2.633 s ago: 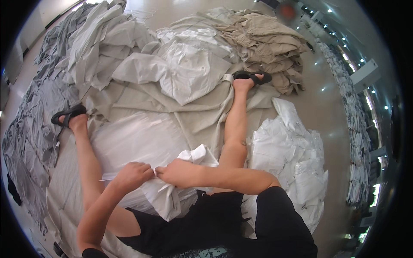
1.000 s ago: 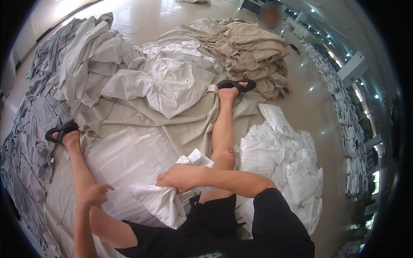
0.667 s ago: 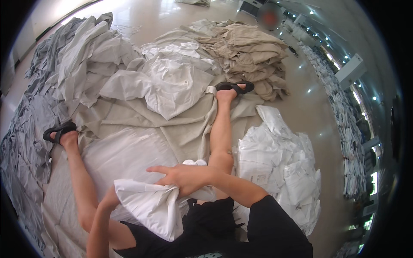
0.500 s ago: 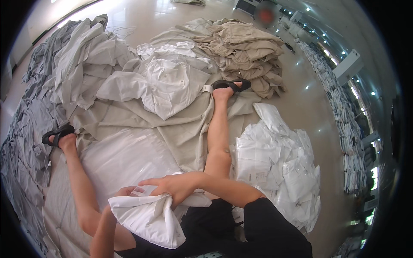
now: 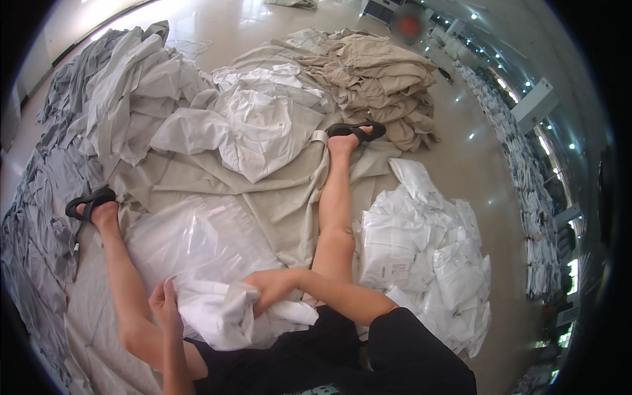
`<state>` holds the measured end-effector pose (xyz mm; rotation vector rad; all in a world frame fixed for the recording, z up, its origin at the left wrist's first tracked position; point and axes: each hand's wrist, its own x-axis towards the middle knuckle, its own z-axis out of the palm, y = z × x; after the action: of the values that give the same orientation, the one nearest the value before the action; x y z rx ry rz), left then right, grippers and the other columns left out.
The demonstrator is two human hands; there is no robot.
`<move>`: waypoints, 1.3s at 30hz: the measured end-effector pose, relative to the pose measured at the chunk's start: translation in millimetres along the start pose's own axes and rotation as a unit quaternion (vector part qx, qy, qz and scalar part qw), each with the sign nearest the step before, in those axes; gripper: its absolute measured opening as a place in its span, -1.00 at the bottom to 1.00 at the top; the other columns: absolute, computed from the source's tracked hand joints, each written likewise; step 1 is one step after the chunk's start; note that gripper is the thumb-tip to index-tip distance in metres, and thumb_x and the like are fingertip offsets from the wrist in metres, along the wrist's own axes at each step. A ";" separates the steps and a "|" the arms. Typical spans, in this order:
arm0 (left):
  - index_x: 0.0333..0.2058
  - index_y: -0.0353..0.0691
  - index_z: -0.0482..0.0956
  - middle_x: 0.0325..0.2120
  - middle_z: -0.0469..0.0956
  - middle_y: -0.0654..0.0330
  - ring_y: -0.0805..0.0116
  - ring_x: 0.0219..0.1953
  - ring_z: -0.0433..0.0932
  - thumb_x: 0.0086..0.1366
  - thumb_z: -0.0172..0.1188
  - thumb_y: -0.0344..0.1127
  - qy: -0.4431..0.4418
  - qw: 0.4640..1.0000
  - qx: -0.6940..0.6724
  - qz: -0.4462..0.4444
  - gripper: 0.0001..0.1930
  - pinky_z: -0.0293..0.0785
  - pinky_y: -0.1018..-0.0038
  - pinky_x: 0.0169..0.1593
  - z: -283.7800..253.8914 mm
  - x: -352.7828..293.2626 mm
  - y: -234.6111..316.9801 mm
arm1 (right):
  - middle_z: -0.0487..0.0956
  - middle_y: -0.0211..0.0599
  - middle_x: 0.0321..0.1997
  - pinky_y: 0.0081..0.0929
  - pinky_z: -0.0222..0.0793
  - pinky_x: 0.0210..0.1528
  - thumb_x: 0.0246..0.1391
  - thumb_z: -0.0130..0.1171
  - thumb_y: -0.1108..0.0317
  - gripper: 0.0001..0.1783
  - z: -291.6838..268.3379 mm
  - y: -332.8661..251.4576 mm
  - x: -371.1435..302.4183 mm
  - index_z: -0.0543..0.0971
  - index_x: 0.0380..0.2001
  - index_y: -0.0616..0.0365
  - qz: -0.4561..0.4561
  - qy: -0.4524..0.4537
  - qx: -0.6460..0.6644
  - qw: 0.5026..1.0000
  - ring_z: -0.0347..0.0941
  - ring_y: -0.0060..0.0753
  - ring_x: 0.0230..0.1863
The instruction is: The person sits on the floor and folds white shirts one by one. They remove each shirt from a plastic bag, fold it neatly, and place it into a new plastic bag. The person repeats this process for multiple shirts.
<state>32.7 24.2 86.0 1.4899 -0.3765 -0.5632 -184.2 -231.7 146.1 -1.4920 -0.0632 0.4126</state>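
Observation:
My left hand [image 5: 166,304] pinches the edge of a clear plastic bag [image 5: 176,276] between thumb and fingers. My right hand [image 5: 271,287] grips a folded white garment [image 5: 220,315], its fingers partly hidden in the cloth. The bundle lies over my lap, against the bag's film; how far it is inside the bag I cannot tell. Just beyond it, a stack of flat clear plastic bags [image 5: 204,230] rests on the beige cloth [image 5: 276,217] between my legs.
White garments in clear bags [image 5: 421,257] are heaped beside my right leg. Loose white garments [image 5: 260,135] lie ahead, with a tan pile [image 5: 378,79] behind to the right. Grey garments [image 5: 46,204] spread along the left. Long rows of stacked garments [image 5: 526,197] line the far right.
My hands have moved apart. The left moved left and now holds a bag edge; the right keeps the garment, which has shifted up and right. Plastic film over the stack has lifted.

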 end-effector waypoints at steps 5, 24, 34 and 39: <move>0.06 -0.41 0.73 -0.69 0.27 0.52 0.72 -0.67 0.13 0.67 0.13 -0.24 -0.061 0.997 -0.011 -0.055 -0.67 -0.02 0.60 -0.57 -2.0 -14.9 13.4 | 0.77 -0.23 0.10 -0.36 0.55 0.21 0.16 0.54 0.25 -0.44 -26.6 1.2 2.7 0.69 0.21 0.18 0.081 0.046 0.006 0.996 0.65 -0.38 0.11; 0.01 -0.29 0.73 -0.38 0.50 0.04 0.00 -0.30 0.53 0.23 0.22 -0.63 -0.017 0.831 0.438 0.343 -0.63 0.47 0.12 -0.20 90.6 -27.8 15.2 | 0.76 0.17 -0.12 0.04 0.61 0.04 0.06 0.45 0.01 -0.44 5.5 53.7 45.5 0.67 -0.09 0.32 0.200 0.307 -0.358 0.859 0.71 0.26 -0.03; 0.12 -0.21 0.71 -0.37 0.48 0.16 0.14 -0.26 0.56 0.17 0.29 -0.46 -0.177 0.729 0.507 0.424 -0.52 0.50 0.19 -0.16 109.3 -3.9 24.2 | 0.75 0.17 -0.26 0.12 0.63 -0.04 0.18 0.32 -0.07 -0.51 29.2 91.0 79.6 0.69 -0.22 0.22 0.161 0.358 -0.320 0.862 0.72 0.31 -0.14; 0.23 -0.19 0.65 -0.28 0.47 0.15 0.10 -0.17 0.53 0.19 0.27 -0.47 -0.202 0.694 0.515 0.460 -0.44 0.48 0.15 -0.07 73.7 8.5 38.6 | 0.80 0.09 -0.18 -0.17 0.61 -0.06 0.24 0.43 -0.10 -0.44 18.9 76.5 72.1 0.77 0.01 0.20 0.115 0.390 -0.107 0.907 0.78 -0.09 -0.14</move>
<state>2.7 -41.7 127.8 1.9029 -1.9140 0.2549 -140.2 -190.0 58.2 -1.7948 0.7288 -0.0342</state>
